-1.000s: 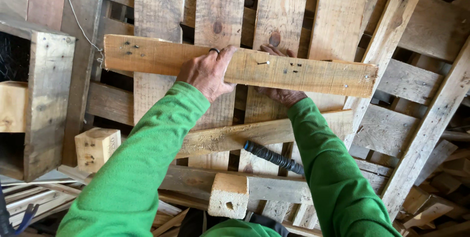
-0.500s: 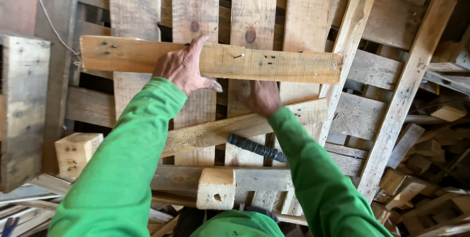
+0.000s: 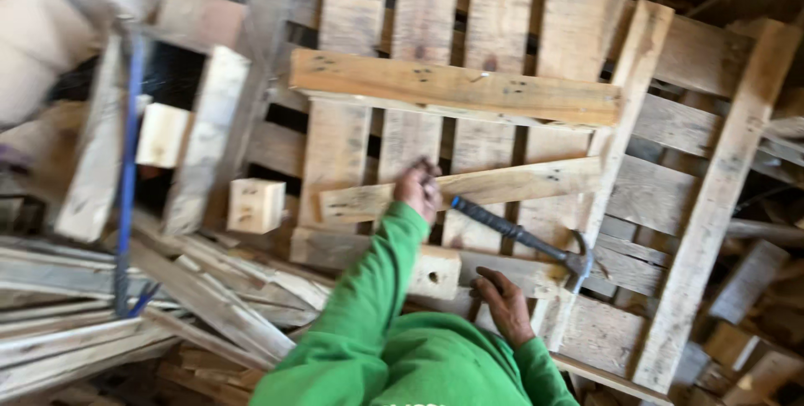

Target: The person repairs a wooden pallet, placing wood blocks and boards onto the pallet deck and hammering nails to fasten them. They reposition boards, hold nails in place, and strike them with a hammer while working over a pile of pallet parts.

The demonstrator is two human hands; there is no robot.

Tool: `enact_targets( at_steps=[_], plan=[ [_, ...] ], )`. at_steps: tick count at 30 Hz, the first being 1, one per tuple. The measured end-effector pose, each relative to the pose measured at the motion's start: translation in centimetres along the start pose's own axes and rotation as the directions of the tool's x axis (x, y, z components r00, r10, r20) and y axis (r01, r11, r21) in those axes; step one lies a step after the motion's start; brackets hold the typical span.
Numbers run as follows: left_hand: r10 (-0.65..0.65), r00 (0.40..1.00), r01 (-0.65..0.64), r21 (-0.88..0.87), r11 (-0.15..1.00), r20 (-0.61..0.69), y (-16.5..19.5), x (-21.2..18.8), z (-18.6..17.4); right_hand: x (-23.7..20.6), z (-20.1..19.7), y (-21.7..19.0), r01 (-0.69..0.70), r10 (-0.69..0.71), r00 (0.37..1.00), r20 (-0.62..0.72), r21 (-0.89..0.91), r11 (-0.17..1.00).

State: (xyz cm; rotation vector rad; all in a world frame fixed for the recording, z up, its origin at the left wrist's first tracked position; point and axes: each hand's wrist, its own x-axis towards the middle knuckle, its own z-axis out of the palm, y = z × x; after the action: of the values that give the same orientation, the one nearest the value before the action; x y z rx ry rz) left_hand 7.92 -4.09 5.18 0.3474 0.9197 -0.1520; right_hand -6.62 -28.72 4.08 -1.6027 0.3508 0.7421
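Hammer [image 3: 523, 238] lying across the pallet [image 3: 469, 146] slats, dark handle up-left, claw head at lower right. Left hand [image 3: 419, 190] is now closing in a fist around the handle's upper end; fingers curled, exact contact blurred. Right hand [image 3: 505, 305] is resting spread and flat on a lower board, holding nothing. Both hands have come down off the loose plank [image 3: 456, 92], which is staying put across the slats by itself. Wood block [image 3: 256, 205] sitting left, scrap boards [image 3: 167, 305] piled below. Reads like hammering comes next.
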Motion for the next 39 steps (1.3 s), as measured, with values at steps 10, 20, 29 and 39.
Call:
enact_targets(
  at_steps=[10,20,29,39],
  plan=[
    [0.031,0.94,-0.075,0.115,0.991,0.339,-2.5,-10.6,-4.8,-1.9,3.1,-3.7,-0.021,0.019,0.998,-0.067,-0.023,1.0],
    [0.037,0.953,-0.131,0.297,0.946,0.3,-2.1,-10.7,-4.6,-2.1,2.8,-10.0,-0.107,0.193,0.977,-0.093,0.569,0.815],
    [0.699,0.574,-0.59,0.807,-0.009,0.427,8.4,-1.3,8.9,4.2,1.9,-10.7,0.027,0.341,0.904,-0.256,0.833,0.553],
    [0.544,0.226,-0.392,0.587,-0.708,0.808,10.4,8.0,13.8,-3.9,1.6,-10.7,0.11,0.206,0.964,-0.17,0.956,0.274]
  ],
)
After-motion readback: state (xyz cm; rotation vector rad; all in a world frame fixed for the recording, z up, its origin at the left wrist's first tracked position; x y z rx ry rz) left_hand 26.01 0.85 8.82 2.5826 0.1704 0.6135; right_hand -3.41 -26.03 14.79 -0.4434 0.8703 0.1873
